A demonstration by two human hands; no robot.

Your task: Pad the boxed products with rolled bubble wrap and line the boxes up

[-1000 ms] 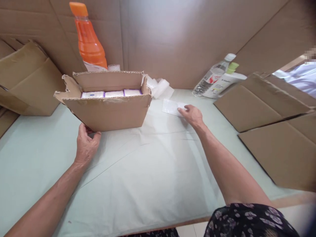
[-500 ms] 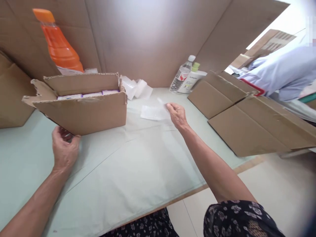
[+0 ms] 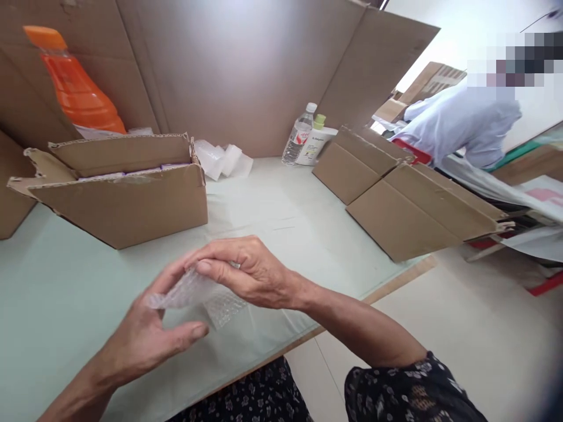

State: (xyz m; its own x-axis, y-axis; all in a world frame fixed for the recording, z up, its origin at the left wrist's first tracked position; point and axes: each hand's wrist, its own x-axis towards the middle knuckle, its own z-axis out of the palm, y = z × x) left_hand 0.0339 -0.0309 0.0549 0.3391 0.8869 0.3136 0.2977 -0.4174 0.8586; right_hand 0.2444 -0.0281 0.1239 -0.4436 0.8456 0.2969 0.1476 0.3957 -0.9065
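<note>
A clear piece of bubble wrap (image 3: 224, 306) hangs over the near part of the table, pinched between the thumb and fingers of my right hand (image 3: 264, 278). My left hand (image 3: 136, 340) is open, with its thumb held apart from the fingers. One edge of the wrap lies against the inside of its fingers. Beyond both hands stands an open cardboard box (image 3: 132, 205) with the tops of several white and purple packs (image 3: 165, 168) showing inside. More folded bubble wrap (image 3: 226, 161) is heaped at the right end of this box.
An orange drink bottle (image 3: 85, 94) leans behind the box. Toward the back right are a water bottle (image 3: 299, 136) and a white bottle (image 3: 314, 146). Two cardboard boxes (image 3: 404, 217) stand along the right table edge. A person in a pale shirt (image 3: 466, 117) is beyond them.
My right hand has brought the bubble wrap nearer and to the left. My left hand has come away from the box's lower edge to meet the wrap. The view has turned slightly right.
</note>
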